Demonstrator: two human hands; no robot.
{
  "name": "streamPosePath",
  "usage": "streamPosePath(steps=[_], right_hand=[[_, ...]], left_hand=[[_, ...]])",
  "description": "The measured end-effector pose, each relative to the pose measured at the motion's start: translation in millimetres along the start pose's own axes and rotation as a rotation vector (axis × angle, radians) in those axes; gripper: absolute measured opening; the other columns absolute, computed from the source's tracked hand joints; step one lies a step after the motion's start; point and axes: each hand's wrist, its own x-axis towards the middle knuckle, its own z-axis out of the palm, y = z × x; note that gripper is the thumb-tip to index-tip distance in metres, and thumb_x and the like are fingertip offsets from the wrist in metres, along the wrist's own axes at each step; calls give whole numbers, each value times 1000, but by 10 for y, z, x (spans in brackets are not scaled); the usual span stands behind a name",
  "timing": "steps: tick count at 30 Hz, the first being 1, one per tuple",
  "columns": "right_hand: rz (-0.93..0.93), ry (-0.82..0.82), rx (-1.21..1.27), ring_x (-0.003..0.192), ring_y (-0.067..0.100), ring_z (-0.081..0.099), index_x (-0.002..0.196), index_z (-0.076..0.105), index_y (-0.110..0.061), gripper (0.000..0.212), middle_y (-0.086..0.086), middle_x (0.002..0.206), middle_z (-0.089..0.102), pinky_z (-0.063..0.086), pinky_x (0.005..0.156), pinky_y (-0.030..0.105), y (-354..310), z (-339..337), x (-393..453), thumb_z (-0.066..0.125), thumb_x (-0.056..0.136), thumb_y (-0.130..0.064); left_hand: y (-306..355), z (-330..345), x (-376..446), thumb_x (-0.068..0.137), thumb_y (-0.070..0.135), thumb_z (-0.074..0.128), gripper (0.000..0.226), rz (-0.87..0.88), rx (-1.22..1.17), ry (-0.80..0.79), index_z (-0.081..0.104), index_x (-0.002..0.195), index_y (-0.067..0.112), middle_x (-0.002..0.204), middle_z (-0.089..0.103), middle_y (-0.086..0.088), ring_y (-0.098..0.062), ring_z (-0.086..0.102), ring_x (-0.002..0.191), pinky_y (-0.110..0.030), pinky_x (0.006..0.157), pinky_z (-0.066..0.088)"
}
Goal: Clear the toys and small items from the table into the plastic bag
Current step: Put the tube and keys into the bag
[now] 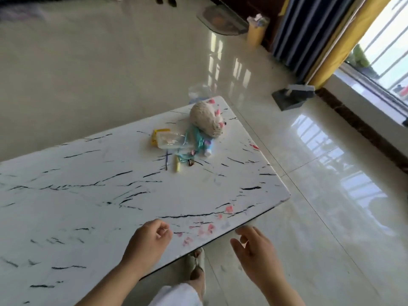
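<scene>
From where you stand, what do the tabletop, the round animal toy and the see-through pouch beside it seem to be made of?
The tabletop looks like glossy marble or a marble-print slab: white with black veins and a soft sheen. The animal toy seems plush fabric: fuzzy cream body, pink ears. The pouch looks like thin clear plastic: it is transparent, creased and glinting.

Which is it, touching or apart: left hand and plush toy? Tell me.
Apart. The head view shows the left hand at the table's near edge, with bare tabletop between it and the plush toy at the far end.
</scene>
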Motion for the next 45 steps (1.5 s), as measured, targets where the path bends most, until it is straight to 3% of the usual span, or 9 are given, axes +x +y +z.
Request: streamPosePath(steps=[7, 18, 22, 25, 27, 32, 35, 40, 45], right_hand=[[-5, -105, 21, 60, 0, 51, 103, 61, -20, 19, -6, 99, 58, 43, 67, 23, 11, 122, 1218, 62, 85, -26], [-26, -321, -84, 88, 12, 59, 116, 54, -23, 31, -9, 115, 53, 44, 71, 23, 201, 949, 3003, 57, 87, -35], [-31, -339, -82, 91, 15, 58, 118, 54, -21, 34, -3, 116, 54, 45, 75, 25, 300, 1433, 3577, 58, 86, -32], [-17, -310, -72, 100, 22, 58, 119, 53, -20, 36, 0, 117, 54, 48, 84, 33, 343, 1752, 3905, 59, 85, -29], [-9, -249, -72, 98, 25, 58, 115, 53, -19, 34, 2, 112, 55, 49, 81, 35, 344, 1934, 4048, 60, 83, -30], [32, -115, -168, 97, 25, 54, 106, 51, -18, 41, 2, 104, 55, 41, 69, 31, 308, 2240, 4160, 60, 78, -45], [-4, -128, -220, 96, 27, 51, 106, 50, -16, 30, 4, 101, 55, 34, 64, 28, 327, 2275, 4105, 57, 82, -33], [97, -262, -166, 83, 23, 47, 95, 45, -16, 18, 2, 94, 49, 35, 64, 28, 413, 2061, 3803, 54, 80, -20], [214, -221, -162, 81, 18, 45, 91, 47, -22, 13, -8, 88, 44, 34, 62, 27, 446, 1661, 3249, 51, 79, -21]], left_hand=[[239, 51, 1180, 86, 26, 61, 17, -100, -74, 38, 63, 101, 19, 102, 63, 3, -8, 57, 85, -20, 73, 38], [86, 672, 2778, 82, 33, 65, 45, -282, -78, 99, 52, 122, 17, 130, 45, -2, -17, 43, 122, -25, 94, 35], [-34, 933, 3363, 79, 31, 69, 45, -326, -47, 213, 54, 119, 13, 123, 49, -7, -24, 45, 118, -31, 92, 38], [-109, 1085, 3690, 77, 30, 71, 52, -262, 57, 274, 50, 122, 16, 122, 49, -7, -27, 46, 115, -37, 89, 42], [-163, 1169, 3831, 76, 28, 71, 57, -225, 114, 284, 46, 126, 19, 122, 50, -6, -28, 49, 112, -38, 86, 44], [-281, 1244, 3825, 80, 21, 66, 62, -250, 69, 306, 37, 135, 17, 117, 58, -10, -33, 57, 103, -39, 78, 46], [-363, 1239, 3632, 82, 18, 62, 58, -315, 38, 272, 39, 135, 14, 116, 57, -12, -33, 58, 101, -38, 79, 45], [-420, 1215, 3127, 85, 15, 57, 30, -399, 33, 167, 55, 115, 13, 104, 51, -8, -29, 56, 91, -27, 68, 34], [-271, 1119, 2615, 88, 23, 48, 14, -388, -43, -17, 44, 101, 24, 87, 59, 0, -18, 53, 72, -28, 60, 39]])
